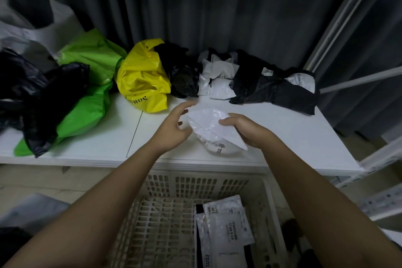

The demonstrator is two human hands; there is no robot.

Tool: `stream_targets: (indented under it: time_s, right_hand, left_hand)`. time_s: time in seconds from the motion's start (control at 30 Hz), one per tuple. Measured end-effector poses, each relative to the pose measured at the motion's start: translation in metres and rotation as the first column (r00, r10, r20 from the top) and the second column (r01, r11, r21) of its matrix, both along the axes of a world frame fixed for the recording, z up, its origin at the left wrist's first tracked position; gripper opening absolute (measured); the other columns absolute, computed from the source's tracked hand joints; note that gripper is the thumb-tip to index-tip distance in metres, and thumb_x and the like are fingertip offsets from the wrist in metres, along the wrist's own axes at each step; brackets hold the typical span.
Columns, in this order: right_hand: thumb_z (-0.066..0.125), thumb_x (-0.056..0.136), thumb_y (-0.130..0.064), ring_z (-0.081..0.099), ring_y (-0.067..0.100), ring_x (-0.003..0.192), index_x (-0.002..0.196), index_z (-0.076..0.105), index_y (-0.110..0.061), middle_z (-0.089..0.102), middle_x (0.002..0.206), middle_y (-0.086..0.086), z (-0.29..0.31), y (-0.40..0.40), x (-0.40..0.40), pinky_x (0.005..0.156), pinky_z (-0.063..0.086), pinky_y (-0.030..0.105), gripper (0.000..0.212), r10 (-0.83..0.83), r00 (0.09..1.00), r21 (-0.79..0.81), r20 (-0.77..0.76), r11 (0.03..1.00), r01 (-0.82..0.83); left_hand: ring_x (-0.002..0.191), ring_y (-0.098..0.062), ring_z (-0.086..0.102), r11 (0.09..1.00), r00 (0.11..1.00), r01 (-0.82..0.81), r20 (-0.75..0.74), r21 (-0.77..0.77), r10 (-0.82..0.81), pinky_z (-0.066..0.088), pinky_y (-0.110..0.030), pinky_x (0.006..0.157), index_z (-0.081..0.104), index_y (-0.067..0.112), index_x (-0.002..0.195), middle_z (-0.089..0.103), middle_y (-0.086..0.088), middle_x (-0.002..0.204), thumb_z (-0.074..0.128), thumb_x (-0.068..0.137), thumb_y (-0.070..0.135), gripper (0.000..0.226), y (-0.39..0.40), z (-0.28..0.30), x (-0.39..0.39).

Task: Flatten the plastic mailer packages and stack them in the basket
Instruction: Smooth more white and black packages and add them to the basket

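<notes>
A crumpled white plastic mailer [212, 128] lies on the white table [282, 137] near its front edge. My right hand [245, 130] grips its right side, thumb on top and fingers curled beneath. My left hand [174, 128] is at the mailer's left edge with fingers loosely spread, touching it. Below the table stands a cream lattice basket [165, 230]. Flattened white mailers [224, 230] with printed labels are stacked at its right side.
Along the back of the table lie crumpled bags: black [43, 93], green [91, 85], yellow [143, 78], another black one [182, 72], and a black-and-white heap [261, 80]. Dark curtains hang behind. White shelf rails [352, 78] stand at the right.
</notes>
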State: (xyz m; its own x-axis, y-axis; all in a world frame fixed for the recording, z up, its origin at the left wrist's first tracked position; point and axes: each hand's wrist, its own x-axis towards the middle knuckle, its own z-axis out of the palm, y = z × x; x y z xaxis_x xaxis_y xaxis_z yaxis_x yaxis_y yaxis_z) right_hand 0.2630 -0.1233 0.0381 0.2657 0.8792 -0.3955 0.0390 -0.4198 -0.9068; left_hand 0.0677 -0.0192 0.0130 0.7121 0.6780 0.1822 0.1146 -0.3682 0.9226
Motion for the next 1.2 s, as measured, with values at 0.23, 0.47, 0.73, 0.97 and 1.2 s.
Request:
stream_targets:
  time_s: [0.23, 0.47, 0.73, 0.97, 1.2]
  right_hand:
    - [0.048, 0.094, -0.018, 0.06, 0.025, 0.072, 0.086, 0.059, -0.014, 0.063, 0.079, 0.006, 0.008, -0.015, -0.006, 0.068, 0.045, 0.032, 0.015, -0.045, 0.985, -0.107, -0.165, 0.994, 0.028]
    - [0.052, 0.095, -0.017, 0.059, 0.021, 0.073, 0.088, 0.057, -0.011, 0.06, 0.081, 0.005, 0.008, -0.017, -0.016, 0.069, 0.045, 0.031, 0.01, 0.011, 0.996, -0.117, -0.085, 0.993, -0.021]
    - [0.053, 0.085, -0.056, 0.055, 0.021, 0.12, 0.131, 0.053, -0.026, 0.057, 0.134, -0.001, 0.011, -0.038, -0.005, 0.108, 0.039, 0.045, 0.055, -0.21, 0.957, 0.199, -0.202, 0.948, 0.25]
    - [0.066, 0.087, -0.035, 0.057, 0.01, 0.115, 0.135, 0.041, -0.032, 0.057, 0.124, -0.008, -0.019, -0.042, -0.05, 0.094, 0.049, 0.031, 0.054, -0.275, 0.96, 0.293, -0.051, 0.915, 0.278]
    - [0.062, 0.093, -0.017, 0.064, 0.027, 0.106, 0.113, 0.055, -0.017, 0.063, 0.115, 0.007, -0.045, -0.02, -0.07, 0.072, 0.058, 0.028, 0.021, -0.438, 0.87, 0.283, -0.225, 0.825, 0.489]
  left_hand:
    - [0.128, -0.007, 0.046, 0.998, 0.998, 0.056, 0.01, -0.016, -0.056, 0.039, -0.044, 0.108, 0.064, 0.018, 0.108, 0.054, 0.014, 0.131, 0.062, 0.092, 0.014, 0.017, -0.005, 0.015, -0.008]
    - [0.084, -0.008, 0.06, 0.999, 0.992, 0.043, 0.123, -0.008, -0.042, 0.048, -0.024, 0.079, 0.059, 0.01, 0.09, 0.066, -0.005, 0.09, 0.054, 0.093, 0.0, 0.012, -0.022, 0.016, 0.004]
    - [0.052, -0.007, 0.044, 0.937, 0.945, -0.291, 0.095, -0.192, 0.312, 0.039, -0.022, 0.052, 0.046, 0.016, 0.089, 0.047, -0.004, 0.068, 0.044, 0.099, 0.008, 0.014, -0.01, 0.003, 0.0]
    - [0.065, -0.022, 0.049, 0.766, 0.879, -0.453, -0.085, -0.455, 0.47, 0.045, -0.037, 0.069, 0.041, 0.024, 0.082, 0.054, -0.01, 0.082, 0.04, 0.098, 0.019, 0.017, -0.012, -0.008, 0.008]
    - [0.082, -0.02, 0.056, 0.734, 0.896, -0.431, -0.155, -0.525, 0.416, 0.054, -0.042, 0.079, 0.038, 0.013, 0.111, 0.054, -0.009, 0.098, 0.032, 0.103, 0.036, 0.025, -0.018, -0.007, 0.014]
